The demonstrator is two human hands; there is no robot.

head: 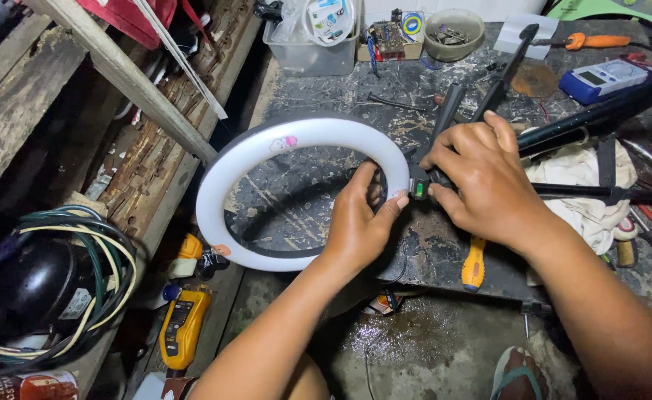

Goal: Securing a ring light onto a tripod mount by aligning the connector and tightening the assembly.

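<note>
Head view looks down past my forearms. Nearest, low on the left, I see a yellow meter (183, 326) on the floor beside a black motor (33, 285) wrapped in a bundle of wires (96, 255). Above the wet floor, my left hand (359, 222) closes on the right side of a white ring light (281, 189), thumb and fingers pinching its rim. The ring light sits tilted over the near left edge of a scuffed dark workbench (340, 96). Just right of it, my right hand (485, 178) wraps around the black mount (420, 181) where the ring joins a stand; I cannot tell how tightly it grips. A yellow-handled screwdriver (474, 264) lies beneath that wrist. Farther right rests a white rag (585, 185). At the far edge stand a clear plastic box (311, 41), a round bowl (454, 33) and a blue meter (607, 78).
</note>
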